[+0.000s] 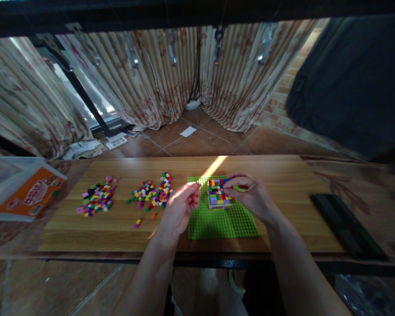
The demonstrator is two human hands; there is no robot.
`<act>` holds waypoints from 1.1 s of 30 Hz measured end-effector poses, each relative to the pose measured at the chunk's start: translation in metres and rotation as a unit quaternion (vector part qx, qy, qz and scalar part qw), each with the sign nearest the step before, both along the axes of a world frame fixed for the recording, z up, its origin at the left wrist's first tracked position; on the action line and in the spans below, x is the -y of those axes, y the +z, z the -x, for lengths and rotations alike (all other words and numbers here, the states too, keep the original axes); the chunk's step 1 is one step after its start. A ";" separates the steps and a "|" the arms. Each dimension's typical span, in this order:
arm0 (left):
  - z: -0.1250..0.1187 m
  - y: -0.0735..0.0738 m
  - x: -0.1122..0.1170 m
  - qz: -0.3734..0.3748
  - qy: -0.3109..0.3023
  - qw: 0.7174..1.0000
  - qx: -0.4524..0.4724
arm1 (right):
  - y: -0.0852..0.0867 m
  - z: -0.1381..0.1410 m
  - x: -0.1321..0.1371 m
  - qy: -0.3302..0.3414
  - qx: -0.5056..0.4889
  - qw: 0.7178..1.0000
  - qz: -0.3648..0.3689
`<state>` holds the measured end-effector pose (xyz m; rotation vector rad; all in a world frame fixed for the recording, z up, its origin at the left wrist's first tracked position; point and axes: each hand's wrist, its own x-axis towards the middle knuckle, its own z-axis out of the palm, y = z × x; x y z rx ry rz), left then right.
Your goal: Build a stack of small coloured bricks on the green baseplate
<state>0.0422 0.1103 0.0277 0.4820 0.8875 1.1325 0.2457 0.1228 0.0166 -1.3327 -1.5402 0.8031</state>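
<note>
A green studded baseplate (224, 226) lies on the wooden table. On its upper part stands a low block of multicoloured toy bricks (217, 195), stacked in layers. My left hand (181, 206) hovers over the plate's left edge, left of the block. Its thumb and fingers are pinched together; what sits between them is too small to tell. At the block's upper right corner, my right hand (253, 195) reaches in with thumb and index finger closed against the bricks. Whether it grips a separate brick there is hidden by the fingers.
Loose bricks form two piles, a far-left pile (98, 197) and a nearer pile (153, 193). A few strays, including a yellow-and-purple pair (138, 223), lie in front. A clear plastic tub (6, 219) with an orange label stands left; a dark flat tray (347, 226) lies right.
</note>
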 end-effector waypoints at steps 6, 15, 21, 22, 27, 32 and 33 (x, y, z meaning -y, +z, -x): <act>0.001 -0.001 0.000 0.003 -0.002 1.000 -0.002 | -0.002 0.006 -0.002 -0.019 -0.124 0.989 0.076; 0.001 -0.002 0.000 -0.007 -0.009 1.000 -0.003 | -0.002 0.009 -0.004 0.009 -0.259 0.950 0.173; 0.002 -0.003 0.001 0.002 -0.006 1.000 -0.004 | -0.004 0.012 -0.004 -0.009 -0.264 0.949 0.174; 0.002 -0.003 0.001 0.001 -0.009 1.000 -0.006 | -0.003 0.012 -0.003 -0.007 -0.262 0.950 0.172; 0.002 0.001 0.002 -0.002 -0.019 0.999 -0.027 | 0.002 0.004 0.001 0.026 -0.252 0.953 0.164; -0.003 0.003 0.003 -0.020 -0.011 0.998 -0.058 | 0.009 -0.010 -0.002 -0.076 -0.239 0.967 0.045; -0.005 0.002 0.003 -0.024 -0.012 0.997 -0.066 | 0.011 -0.011 -0.003 -0.097 -0.229 0.968 0.022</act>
